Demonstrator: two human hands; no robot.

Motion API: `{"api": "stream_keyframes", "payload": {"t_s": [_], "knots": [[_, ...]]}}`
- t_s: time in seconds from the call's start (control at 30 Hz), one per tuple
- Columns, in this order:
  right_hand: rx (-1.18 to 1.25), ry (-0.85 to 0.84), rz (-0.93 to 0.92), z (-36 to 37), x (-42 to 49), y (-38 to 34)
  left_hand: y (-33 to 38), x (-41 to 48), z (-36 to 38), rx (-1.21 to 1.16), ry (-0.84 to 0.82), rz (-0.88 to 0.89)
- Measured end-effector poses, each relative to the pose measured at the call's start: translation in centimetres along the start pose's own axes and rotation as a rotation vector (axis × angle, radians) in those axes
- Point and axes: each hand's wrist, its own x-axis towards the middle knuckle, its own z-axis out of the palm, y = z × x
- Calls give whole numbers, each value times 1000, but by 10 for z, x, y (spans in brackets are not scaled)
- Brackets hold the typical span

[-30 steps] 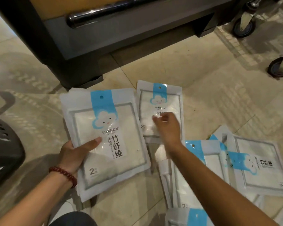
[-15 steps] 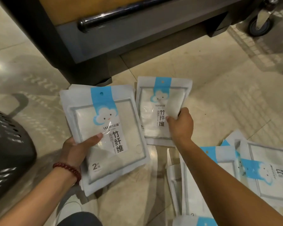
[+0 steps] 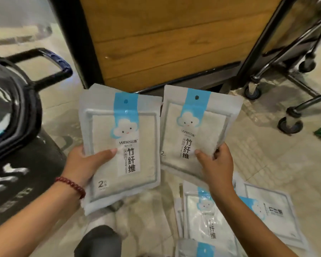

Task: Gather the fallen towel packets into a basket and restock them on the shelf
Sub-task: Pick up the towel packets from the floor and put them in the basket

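A dark basket (image 3: 17, 127) fills the left edge of the frame, standing on the floor (image 3: 276, 154), with its handle (image 3: 50, 60) raised toward the upper left. Just right of it, in the lower-left centre, the left hand (image 3: 83, 164) grips a packet (image 3: 122, 145) by its left edge. The thumb lies across the front and the fingers are hidden behind. A red bead bracelet (image 3: 70, 184) circles that wrist. This packet is held upright off the floor, its blue cloud label facing the camera, and the edges of at least one more packet show behind it.

Right beside it, in the centre of the frame, a second packet (image 3: 196, 130) is also held upright. Its left edge is touching or nearly touching the first. The right hand (image 3: 215, 164) pinches its lower right corner, thumb on the front and fingers curled round the edge.

Behind both packets, across the upper centre, stands the wood-panelled base of the shelf (image 3: 156, 43).

In the lower right, under the right forearm, several more packets (image 3: 267, 210) lie overlapping on the floor. At the upper right are the metal legs and wheels of a cart (image 3: 290, 125).
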Motion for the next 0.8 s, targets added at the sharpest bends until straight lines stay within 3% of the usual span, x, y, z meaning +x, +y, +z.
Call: {"api": "stream_keyframes", "payload": {"t_s": [0.23, 0.43, 0.6, 0.8], "knots": [[131, -62, -73, -10, -34, -109, 122, -55, -43, -37, 104, 199], [221, -231, -245, 20, -53, -208, 194, -99, -115, -63, 330, 319], [235, -401, -348, 91, -88, -257, 204, -127, -205, -193, 605, 309], [210, -623, -368, 192, -114, -274, 177, -119, -301, -201, 783, 189]]}}
